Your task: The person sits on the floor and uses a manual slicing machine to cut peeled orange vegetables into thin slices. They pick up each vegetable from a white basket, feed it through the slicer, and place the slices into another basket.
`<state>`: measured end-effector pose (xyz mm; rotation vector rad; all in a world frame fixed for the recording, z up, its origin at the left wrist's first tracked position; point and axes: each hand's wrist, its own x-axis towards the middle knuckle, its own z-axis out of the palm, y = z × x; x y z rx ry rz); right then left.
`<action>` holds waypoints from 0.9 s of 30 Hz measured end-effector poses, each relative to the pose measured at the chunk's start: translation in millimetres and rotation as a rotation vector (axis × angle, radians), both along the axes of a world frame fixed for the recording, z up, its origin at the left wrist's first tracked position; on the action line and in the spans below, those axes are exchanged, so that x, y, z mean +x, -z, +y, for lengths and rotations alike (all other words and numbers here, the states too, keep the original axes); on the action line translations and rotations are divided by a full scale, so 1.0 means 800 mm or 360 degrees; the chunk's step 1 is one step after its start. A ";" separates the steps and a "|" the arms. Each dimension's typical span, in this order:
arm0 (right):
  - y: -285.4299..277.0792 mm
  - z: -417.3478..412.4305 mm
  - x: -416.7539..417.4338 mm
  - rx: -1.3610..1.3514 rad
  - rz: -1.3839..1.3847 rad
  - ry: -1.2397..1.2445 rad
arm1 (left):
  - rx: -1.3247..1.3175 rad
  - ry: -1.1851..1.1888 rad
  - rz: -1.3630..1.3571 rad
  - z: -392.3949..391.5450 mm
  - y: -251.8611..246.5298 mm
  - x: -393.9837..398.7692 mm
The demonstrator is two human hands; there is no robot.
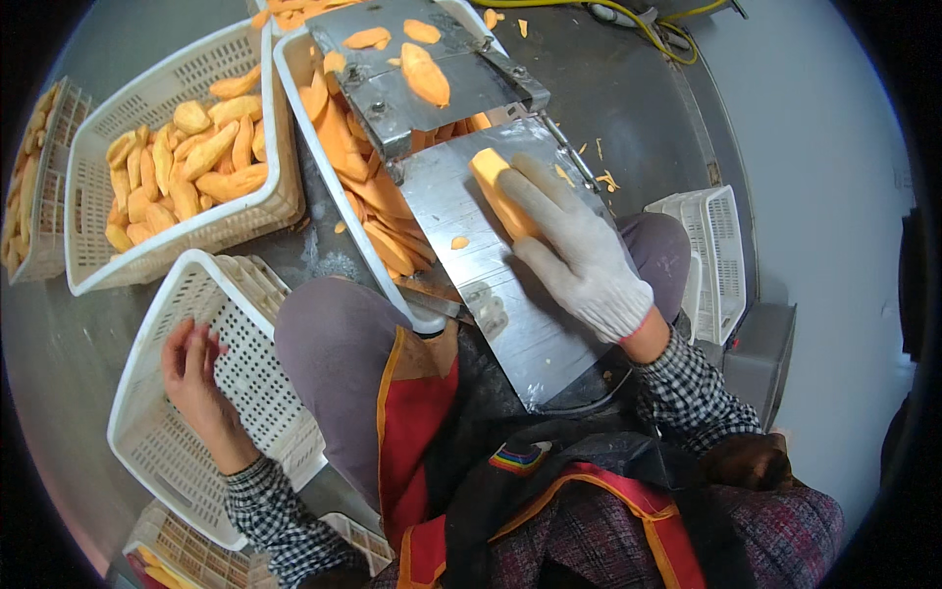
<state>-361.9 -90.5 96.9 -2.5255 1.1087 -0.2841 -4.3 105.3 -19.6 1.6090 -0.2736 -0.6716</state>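
In a white knitted glove, my right hand [570,243] presses a peeled orange sweet potato [494,193] against a sloping metal slicing board [460,213], fingers laid along its side. A small orange scrap [459,243] lies on the board. Bare and holding nothing, my left hand [195,375] hovers over a white perforated plastic crate [254,361], its fingers loosely bent and slightly apart. Sweet potato slices [353,169] fill a long white tub [346,213] under the board. Several peeled pieces [425,75] rest on the upper metal plate [353,51].
Whole peeled sweet potatoes [191,158] sit in a white crate [176,239] at the upper left, with another filled crate [55,177] beyond it. White crates [717,258] stand right of my knee. A yellow hose [633,18] crosses the floor at the top. Scraps [607,180] lie right of the board.
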 end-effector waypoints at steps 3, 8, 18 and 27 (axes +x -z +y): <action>-0.007 0.007 0.004 0.0054 -0.0018 0.0065 | 0.0333 -0.0043 0.0208 0.089 0.069 0.019; 0.009 -0.011 0.011 -0.0028 0.0013 0.0020 | 0.0566 -0.0027 0.0340 0.149 0.144 0.007; 0.018 -0.041 0.042 -0.0055 0.0130 -0.0004 | 0.0721 -0.0047 0.0484 0.163 0.198 0.033; 0.112 -0.272 0.165 -0.0597 -0.0085 0.0132 | 0.0757 0.0453 0.0346 0.047 0.235 0.004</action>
